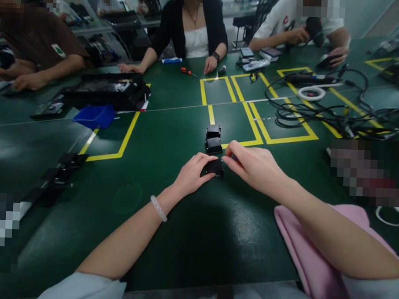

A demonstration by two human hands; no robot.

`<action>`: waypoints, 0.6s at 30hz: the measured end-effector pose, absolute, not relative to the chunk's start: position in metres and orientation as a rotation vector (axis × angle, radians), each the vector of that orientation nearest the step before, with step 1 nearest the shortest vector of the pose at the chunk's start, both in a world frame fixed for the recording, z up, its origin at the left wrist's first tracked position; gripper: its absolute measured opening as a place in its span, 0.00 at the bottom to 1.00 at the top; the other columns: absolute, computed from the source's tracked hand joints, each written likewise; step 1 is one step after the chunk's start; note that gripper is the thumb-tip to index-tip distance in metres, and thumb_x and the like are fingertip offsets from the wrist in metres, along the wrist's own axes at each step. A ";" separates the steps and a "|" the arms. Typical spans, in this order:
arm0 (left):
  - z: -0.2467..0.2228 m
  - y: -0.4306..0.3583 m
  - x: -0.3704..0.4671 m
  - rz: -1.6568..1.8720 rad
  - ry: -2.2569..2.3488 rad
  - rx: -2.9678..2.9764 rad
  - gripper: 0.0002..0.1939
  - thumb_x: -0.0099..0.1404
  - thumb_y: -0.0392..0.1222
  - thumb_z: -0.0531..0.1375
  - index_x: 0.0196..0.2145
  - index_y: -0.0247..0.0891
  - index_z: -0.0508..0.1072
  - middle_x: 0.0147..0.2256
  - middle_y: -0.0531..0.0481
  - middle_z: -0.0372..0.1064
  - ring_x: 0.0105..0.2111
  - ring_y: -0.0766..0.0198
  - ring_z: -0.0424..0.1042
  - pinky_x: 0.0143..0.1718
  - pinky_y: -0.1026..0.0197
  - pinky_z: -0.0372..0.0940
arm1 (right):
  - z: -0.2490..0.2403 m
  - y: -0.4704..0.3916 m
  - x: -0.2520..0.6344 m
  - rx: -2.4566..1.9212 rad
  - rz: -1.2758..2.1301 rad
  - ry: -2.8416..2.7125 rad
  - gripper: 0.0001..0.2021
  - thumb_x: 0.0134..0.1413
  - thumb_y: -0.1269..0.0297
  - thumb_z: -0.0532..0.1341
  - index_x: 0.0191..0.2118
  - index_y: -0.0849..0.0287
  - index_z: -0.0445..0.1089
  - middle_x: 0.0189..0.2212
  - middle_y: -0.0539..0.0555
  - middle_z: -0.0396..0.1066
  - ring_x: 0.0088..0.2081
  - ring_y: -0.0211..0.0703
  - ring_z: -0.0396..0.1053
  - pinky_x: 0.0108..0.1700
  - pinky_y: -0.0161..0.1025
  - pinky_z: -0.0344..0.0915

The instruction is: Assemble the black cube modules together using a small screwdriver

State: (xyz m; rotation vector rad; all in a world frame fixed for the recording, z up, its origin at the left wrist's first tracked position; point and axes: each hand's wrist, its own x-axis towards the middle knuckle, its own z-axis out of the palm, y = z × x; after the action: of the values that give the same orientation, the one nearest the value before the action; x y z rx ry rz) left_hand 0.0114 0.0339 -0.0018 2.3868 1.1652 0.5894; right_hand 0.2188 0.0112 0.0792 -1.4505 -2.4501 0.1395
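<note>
On the green table, a small black box-shaped part (215,167) lies in front of me. My left hand (196,173) grips it from the left, thumb on its near side and fingers on its far side. At its right edge is my right hand (247,162), thumb and forefinger pinched together; whatever is between those fingertips is too small and hidden to make out. Just beyond stand two similar black parts in a row, the nearer black part (214,145) and the farther black part (213,131).
More black parts (58,174) line the left side. A blue tray (94,116) sits beside a black device (106,90). Tangled black cables (297,112) spread at right, above a pink cloth (298,228). An orange screwdriver (187,71) lies near a co-worker's hand (210,64). Other people sit opposite.
</note>
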 end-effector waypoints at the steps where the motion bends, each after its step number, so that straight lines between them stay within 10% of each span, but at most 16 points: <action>1: -0.002 0.034 0.011 0.589 1.165 2.384 0.21 0.63 0.44 0.58 0.54 0.44 0.63 0.48 0.46 0.63 0.49 0.55 0.64 0.51 0.50 0.62 | 0.079 0.011 0.219 -1.456 0.142 -2.456 0.11 0.63 0.58 0.47 0.40 0.58 0.62 0.28 0.50 0.72 0.26 0.39 0.68 0.27 0.34 0.48; 18: -0.001 0.034 0.011 0.577 1.159 2.396 0.21 0.64 0.43 0.58 0.54 0.44 0.62 0.47 0.46 0.63 0.49 0.55 0.64 0.51 0.50 0.62 | 0.079 0.012 0.219 -1.451 0.168 -2.404 0.11 0.62 0.61 0.48 0.46 0.58 0.59 0.29 0.50 0.72 0.26 0.39 0.68 0.28 0.34 0.49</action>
State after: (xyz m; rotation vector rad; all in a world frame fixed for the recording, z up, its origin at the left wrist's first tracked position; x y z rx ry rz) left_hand 0.0111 0.0339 -0.0013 2.3960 1.1586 0.5770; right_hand 0.2194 0.0116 0.0786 -1.4511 -2.4042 0.1680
